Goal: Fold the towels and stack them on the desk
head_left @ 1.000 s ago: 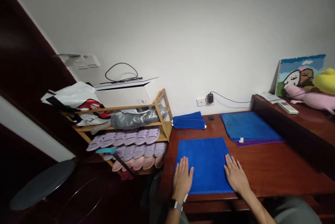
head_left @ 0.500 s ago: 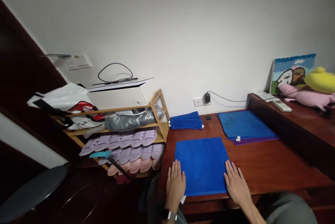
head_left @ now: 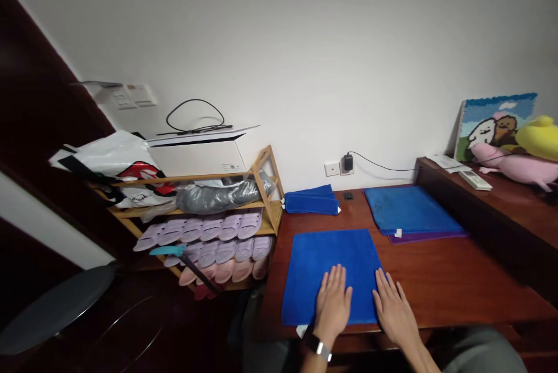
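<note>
A square blue towel (head_left: 314,257) lies spread flat on the dark red wooden desk (head_left: 444,280), a white tag at its near left corner. My left hand (head_left: 333,302) rests on the towel, right of its middle, fingers stretched out and palm down. At the towel's right edge lies my right hand (head_left: 394,308), also flat, its fingers partly on the cloth and partly beside it. Neither hand grips anything. Behind the towel sit folded blue cloths (head_left: 310,200). Farther right, a pile of flat towels (head_left: 414,210) shows blue on top and purple underneath.
To the left stands a wooden shoe rack (head_left: 272,187) with lilac and pink slippers, a white box (head_left: 198,158) and a plastic bag on it. A raised ledge at right holds a remote control (head_left: 475,180) and a pink plush toy (head_left: 514,165). A charger (head_left: 347,161) is plugged in.
My left hand has moved right, from the towel's left edge onto its surface. My right hand stays at the right edge. The view has shifted slightly.
</note>
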`<control>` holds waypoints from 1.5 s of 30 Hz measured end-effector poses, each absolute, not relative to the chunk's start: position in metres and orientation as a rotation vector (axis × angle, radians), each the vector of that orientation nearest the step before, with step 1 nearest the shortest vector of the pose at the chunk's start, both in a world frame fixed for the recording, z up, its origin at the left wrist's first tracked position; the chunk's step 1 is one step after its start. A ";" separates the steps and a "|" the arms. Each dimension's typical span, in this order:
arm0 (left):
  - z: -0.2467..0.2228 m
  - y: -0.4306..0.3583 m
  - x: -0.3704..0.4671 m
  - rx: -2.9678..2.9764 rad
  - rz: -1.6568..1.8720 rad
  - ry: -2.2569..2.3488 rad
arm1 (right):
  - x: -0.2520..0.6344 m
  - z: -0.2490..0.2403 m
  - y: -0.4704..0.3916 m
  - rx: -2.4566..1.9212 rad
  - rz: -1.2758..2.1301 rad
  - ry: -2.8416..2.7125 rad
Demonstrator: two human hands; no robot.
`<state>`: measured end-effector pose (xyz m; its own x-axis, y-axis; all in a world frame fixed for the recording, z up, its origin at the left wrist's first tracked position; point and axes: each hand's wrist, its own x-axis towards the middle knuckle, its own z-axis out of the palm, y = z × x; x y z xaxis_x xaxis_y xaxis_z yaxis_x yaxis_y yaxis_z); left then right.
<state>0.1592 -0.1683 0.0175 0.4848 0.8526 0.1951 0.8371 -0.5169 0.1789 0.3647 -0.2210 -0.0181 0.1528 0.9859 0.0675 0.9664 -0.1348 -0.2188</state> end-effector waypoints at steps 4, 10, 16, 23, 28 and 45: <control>0.001 -0.160 0.071 2.526 0.389 1.943 | 0.365 -0.018 -0.221 -2.191 0.136 -1.875; -0.014 -0.163 0.025 2.558 0.474 2.030 | 0.367 -0.024 -0.223 -2.200 0.171 -1.883; -0.018 -0.162 0.033 2.521 0.522 2.050 | 0.375 0.002 -0.174 -2.206 0.171 -1.864; -0.018 -0.163 0.029 2.536 0.537 2.046 | 0.381 0.031 -0.076 -2.284 0.279 -1.925; -0.020 -0.164 0.025 2.549 0.485 2.038 | 0.384 0.011 -0.066 -2.263 0.259 -1.928; 0.030 -0.052 0.222 2.639 0.357 1.460 | 0.386 0.005 -0.062 -2.277 0.238 -1.926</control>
